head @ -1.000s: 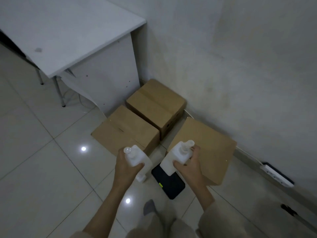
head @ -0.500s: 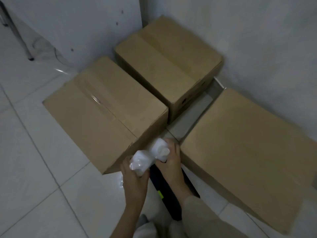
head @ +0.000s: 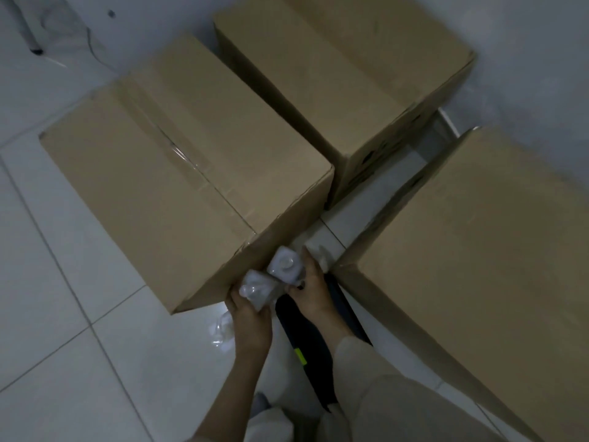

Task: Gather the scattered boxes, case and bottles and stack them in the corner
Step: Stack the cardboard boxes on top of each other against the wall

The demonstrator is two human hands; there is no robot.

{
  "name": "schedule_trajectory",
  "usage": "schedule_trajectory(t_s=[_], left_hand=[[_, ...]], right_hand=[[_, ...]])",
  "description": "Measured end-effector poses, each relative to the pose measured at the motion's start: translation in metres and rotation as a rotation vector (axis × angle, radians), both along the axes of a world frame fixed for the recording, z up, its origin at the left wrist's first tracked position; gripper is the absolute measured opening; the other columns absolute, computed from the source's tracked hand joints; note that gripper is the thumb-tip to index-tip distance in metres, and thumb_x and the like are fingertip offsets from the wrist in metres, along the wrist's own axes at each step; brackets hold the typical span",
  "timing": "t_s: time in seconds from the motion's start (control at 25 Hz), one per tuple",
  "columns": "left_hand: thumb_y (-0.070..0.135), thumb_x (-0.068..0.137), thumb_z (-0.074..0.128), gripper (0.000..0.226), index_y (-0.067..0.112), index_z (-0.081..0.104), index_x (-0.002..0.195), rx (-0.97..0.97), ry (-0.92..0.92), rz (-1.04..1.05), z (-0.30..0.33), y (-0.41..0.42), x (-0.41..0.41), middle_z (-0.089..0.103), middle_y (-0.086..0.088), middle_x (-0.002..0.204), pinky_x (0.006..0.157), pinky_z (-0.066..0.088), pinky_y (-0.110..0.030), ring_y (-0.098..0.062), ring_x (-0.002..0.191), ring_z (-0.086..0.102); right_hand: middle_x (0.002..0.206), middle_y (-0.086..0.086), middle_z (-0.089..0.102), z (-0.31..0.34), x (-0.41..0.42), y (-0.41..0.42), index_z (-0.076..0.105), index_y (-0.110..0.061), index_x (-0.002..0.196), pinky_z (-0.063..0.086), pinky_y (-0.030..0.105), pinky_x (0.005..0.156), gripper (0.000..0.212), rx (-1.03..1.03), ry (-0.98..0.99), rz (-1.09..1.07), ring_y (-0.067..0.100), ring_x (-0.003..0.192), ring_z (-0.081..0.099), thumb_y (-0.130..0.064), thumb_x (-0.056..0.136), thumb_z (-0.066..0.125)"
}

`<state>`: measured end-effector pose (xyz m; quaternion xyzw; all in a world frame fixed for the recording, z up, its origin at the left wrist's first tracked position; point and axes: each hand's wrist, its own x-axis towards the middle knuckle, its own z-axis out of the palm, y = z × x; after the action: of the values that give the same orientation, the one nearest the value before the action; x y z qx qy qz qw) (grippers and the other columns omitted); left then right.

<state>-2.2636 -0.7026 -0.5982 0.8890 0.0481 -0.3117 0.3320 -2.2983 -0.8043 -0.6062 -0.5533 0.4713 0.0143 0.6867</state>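
I hold two white plastic bottles, one in each hand. They look smooth and a bit see-through. My left hand [head: 251,317] is curled tight around the near bottle [head: 256,288], and its round cap points up at me. My right hand [head: 310,290] wraps its fingers around the far bottle [head: 284,264], which has a boxy top. The two bottles touch each other.

Both arms reach forward and down, low to the floor. My right arm has a pale sleeve [head: 376,393] on it.

The bottles sit right by the near corner of the left box [head: 178,173], which is brown cardboard with shiny clear tape along its top. The far box [head: 344,74] is the same brown and stands against the wall. The right box [head: 478,256] is big and flat on top. There is a thin gap between the boxes, just past my hands.

A flat black case [head: 309,342] with a small yellow mark lies on the floor under my right wrist.

The floor [head: 63,346] is shiny white tile with thin lines. The wall [head: 526,43] is plain and pale.
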Motion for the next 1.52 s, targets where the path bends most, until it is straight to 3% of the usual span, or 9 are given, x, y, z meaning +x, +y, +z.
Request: schedule_trajectory(t_s=[0.12,0.24,0.44,0.6,0.72,0.84,1.12,1.36,1.52], left_hand=[[-0.017,0.081,0.045,0.062,-0.007,0.024,0.139,-0.073,-0.034,0.1,0.032,0.008,-0.012,0.028,-0.028,0.141,0.11,0.03,-0.047,-0.04,0.131,0.034],[-0.02,0.077,0.043,0.055,-0.002,0.036,0.129,-0.124,-0.211,0.241,0.08,-0.004,-0.03,0.035,-0.015,0.125,0.103,0.036,-0.046,-0.036,0.118,0.041],[-0.007,0.08,0.049,0.039,0.009,0.051,0.116,-0.3,-0.392,-0.229,0.131,-0.081,-0.041,0.042,-0.003,0.112,0.094,0.031,-0.026,-0.014,0.105,0.038],[0.015,0.089,0.054,0.041,0.007,0.046,0.129,-0.263,-0.315,-0.578,0.128,-0.144,-0.045,0.045,-0.015,0.129,0.091,0.024,-0.021,-0.028,0.12,0.038],[0.028,0.089,0.057,0.061,0.007,0.03,0.141,-0.187,-0.133,-0.673,0.113,-0.164,-0.047,0.037,-0.014,0.143,0.107,0.028,-0.033,-0.03,0.131,0.034],[0.027,0.087,0.061,0.071,0.006,0.023,0.143,-0.145,0.083,-0.644,0.1,-0.171,-0.047,0.041,-0.016,0.142,0.107,0.037,-0.047,-0.032,0.129,0.041],[0.011,0.085,0.061,0.06,0.007,0.03,0.136,-0.08,0.011,-0.618,0.125,-0.184,-0.04,0.042,-0.015,0.139,0.109,0.029,-0.056,-0.034,0.13,0.039],[0.009,0.082,0.065,0.062,0.003,0.034,0.135,-0.214,-0.076,-0.599,0.264,-0.199,-0.016,0.048,-0.017,0.133,0.098,0.037,-0.032,-0.029,0.121,0.046],[0.01,0.083,0.065,0.055,0.003,0.04,0.131,-0.286,-0.124,-0.563,0.363,-0.205,0.02,0.051,-0.017,0.13,0.09,0.039,-0.033,-0.027,0.115,0.049]], right_hand=[[0.149,0.01,0.028,0.035,-0.021,0.01,0.019,-0.015,0.145,0.034,0.038,0.111,0.071,-0.068,-0.039,0.067,0.018,0.133,0.034,0.011,0.086,0.05],[0.143,-0.006,0.037,0.083,-0.051,-0.001,0.033,-0.035,0.133,0.035,0.029,0.11,0.063,-0.173,-0.108,-0.017,0.009,0.131,0.038,0.008,0.089,0.046],[0.117,0.002,0.052,0.145,-0.124,-0.065,0.052,-0.014,0.123,0.039,0.011,0.094,0.044,-0.624,-0.026,-0.22,0.014,0.108,0.051,0.01,0.088,0.044],[0.122,0.018,0.052,0.147,-0.193,-0.12,0.053,-0.001,0.123,0.036,0.034,0.103,0.046,-0.823,0.301,-0.391,0.029,0.114,0.047,0.011,0.078,0.054],[0.138,0.02,0.041,0.127,-0.238,-0.132,0.037,-0.004,0.136,0.028,0.045,0.108,0.059,-0.758,0.651,-0.643,0.035,0.13,0.035,-0.011,0.083,0.06],[0.15,0.018,0.024,0.11,-0.268,-0.136,0.016,-0.007,0.145,0.021,0.054,0.111,0.092,-0.363,0.803,-0.816,0.038,0.138,0.023,-0.028,0.076,0.072],[0.14,0.017,0.036,0.122,-0.295,-0.147,0.034,-0.006,0.138,0.038,0.053,0.103,0.082,-0.301,0.563,-0.931,0.041,0.125,0.04,-0.02,0.071,0.078],[0.137,0.01,0.042,0.256,-0.291,-0.156,0.039,-0.015,0.133,0.04,0.041,0.096,0.071,-0.458,0.341,-0.968,0.03,0.12,0.047,-0.02,0.073,0.076],[0.135,0.008,0.047,0.35,-0.265,-0.168,0.042,-0.017,0.132,0.042,0.039,0.093,0.069,-0.516,0.246,-0.927,0.029,0.115,0.05,-0.027,0.073,0.077]])
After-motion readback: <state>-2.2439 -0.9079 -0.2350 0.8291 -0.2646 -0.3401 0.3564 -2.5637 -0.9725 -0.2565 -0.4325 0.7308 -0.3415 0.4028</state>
